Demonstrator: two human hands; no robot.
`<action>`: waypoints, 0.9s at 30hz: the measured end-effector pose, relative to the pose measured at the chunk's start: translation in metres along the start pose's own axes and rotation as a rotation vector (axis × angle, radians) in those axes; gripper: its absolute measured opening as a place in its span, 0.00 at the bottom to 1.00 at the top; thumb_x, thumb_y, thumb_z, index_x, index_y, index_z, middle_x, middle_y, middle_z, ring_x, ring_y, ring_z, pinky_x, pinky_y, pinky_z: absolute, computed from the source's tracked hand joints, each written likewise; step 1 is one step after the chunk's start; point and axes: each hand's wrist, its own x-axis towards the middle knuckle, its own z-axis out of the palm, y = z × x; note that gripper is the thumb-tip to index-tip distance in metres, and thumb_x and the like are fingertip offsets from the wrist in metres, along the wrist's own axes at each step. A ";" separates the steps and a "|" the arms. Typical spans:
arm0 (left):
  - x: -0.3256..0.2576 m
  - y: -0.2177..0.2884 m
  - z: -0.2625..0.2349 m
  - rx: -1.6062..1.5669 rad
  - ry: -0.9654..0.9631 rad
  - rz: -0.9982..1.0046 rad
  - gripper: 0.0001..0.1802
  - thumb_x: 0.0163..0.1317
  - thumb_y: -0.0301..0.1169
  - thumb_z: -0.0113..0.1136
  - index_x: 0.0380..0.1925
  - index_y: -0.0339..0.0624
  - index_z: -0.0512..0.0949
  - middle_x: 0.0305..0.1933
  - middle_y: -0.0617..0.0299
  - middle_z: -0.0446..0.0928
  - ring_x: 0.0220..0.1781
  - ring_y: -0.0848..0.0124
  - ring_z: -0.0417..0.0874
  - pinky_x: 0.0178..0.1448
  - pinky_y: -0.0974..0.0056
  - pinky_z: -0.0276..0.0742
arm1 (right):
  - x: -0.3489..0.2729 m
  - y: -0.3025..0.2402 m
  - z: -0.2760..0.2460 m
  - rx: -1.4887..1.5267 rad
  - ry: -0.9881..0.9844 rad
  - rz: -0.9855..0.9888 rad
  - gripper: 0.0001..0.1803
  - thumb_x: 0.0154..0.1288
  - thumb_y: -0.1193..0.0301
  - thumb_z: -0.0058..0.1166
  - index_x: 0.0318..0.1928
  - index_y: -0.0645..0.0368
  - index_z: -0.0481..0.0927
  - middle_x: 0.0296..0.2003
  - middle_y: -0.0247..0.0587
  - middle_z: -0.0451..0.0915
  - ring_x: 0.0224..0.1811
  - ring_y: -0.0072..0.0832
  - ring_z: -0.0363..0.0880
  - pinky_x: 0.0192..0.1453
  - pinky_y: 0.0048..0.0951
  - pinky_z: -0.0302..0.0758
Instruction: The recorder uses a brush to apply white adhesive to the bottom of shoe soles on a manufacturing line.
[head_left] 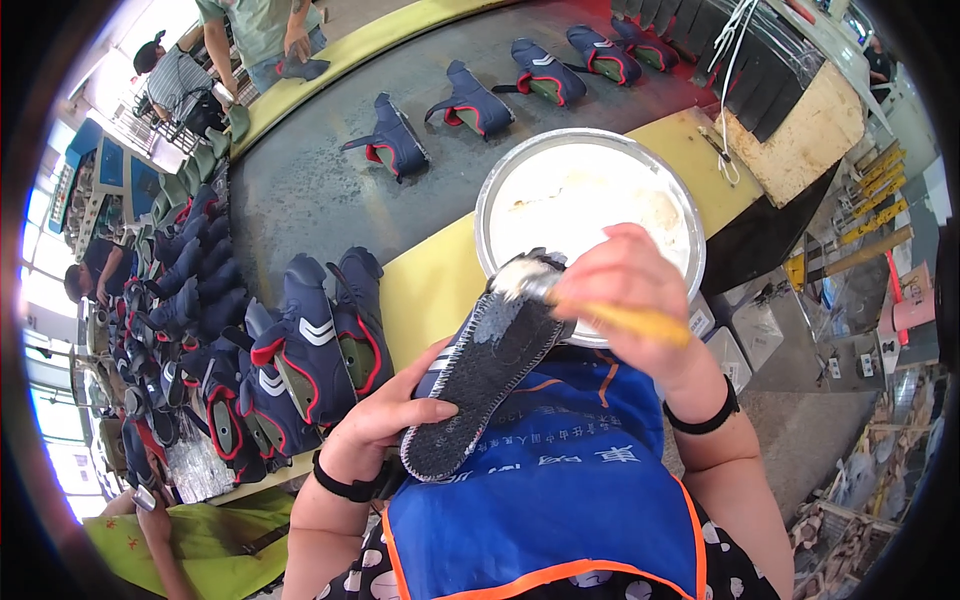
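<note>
My left hand (398, 402) is closed on a navy shoe upper (495, 365), turned so its stitched black underside faces up, with the thumb lying over that underside. My right hand (632, 285) grips a brush (630, 318) with a yellow handle. Its white-coated bristles touch the toe end of the underside, where a wet grey patch shows. Just beyond the right hand stands a round metal basin (692, 205) holding creamy white stuff; the hand covers part of its near rim.
Navy shoes with red trim (478, 105) lie spaced along the dark conveyor belt (320, 190). More shoes (315, 345) are piled at left. A yellow ledge (430, 275) runs along the belt's near side. Across the belt, a co-worker's hand (297, 42) is near a shoe. Another person's arm (158, 530) shows at lower left.
</note>
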 end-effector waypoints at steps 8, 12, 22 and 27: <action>0.002 -0.006 -0.012 0.111 0.027 0.043 0.57 0.48 0.29 0.70 0.78 0.35 0.52 0.70 0.48 0.70 0.70 0.61 0.73 0.75 0.59 0.64 | -0.003 0.010 0.008 0.036 0.131 0.346 0.07 0.59 0.78 0.68 0.35 0.58 0.82 0.29 0.36 0.81 0.32 0.29 0.82 0.38 0.28 0.76; 0.004 -0.010 -0.013 0.136 0.036 0.109 0.57 0.47 0.28 0.70 0.78 0.36 0.52 0.70 0.48 0.69 0.70 0.61 0.73 0.75 0.58 0.64 | -0.010 0.003 0.017 0.091 0.215 0.381 0.06 0.64 0.79 0.65 0.35 0.62 0.79 0.28 0.37 0.81 0.26 0.22 0.80 0.32 0.23 0.76; 0.007 -0.018 -0.010 0.150 0.097 0.167 0.61 0.43 0.34 0.74 0.77 0.32 0.52 0.69 0.47 0.71 0.68 0.59 0.76 0.73 0.58 0.69 | -0.009 0.001 0.020 0.115 0.330 0.407 0.07 0.65 0.78 0.65 0.34 0.62 0.78 0.25 0.37 0.81 0.24 0.19 0.80 0.29 0.22 0.74; 0.009 -0.020 0.000 0.062 0.127 0.232 0.60 0.45 0.35 0.73 0.78 0.34 0.52 0.69 0.46 0.71 0.67 0.59 0.77 0.71 0.58 0.72 | -0.012 -0.005 0.037 0.122 0.375 0.383 0.07 0.66 0.77 0.66 0.34 0.62 0.78 0.25 0.37 0.80 0.26 0.21 0.78 0.31 0.24 0.73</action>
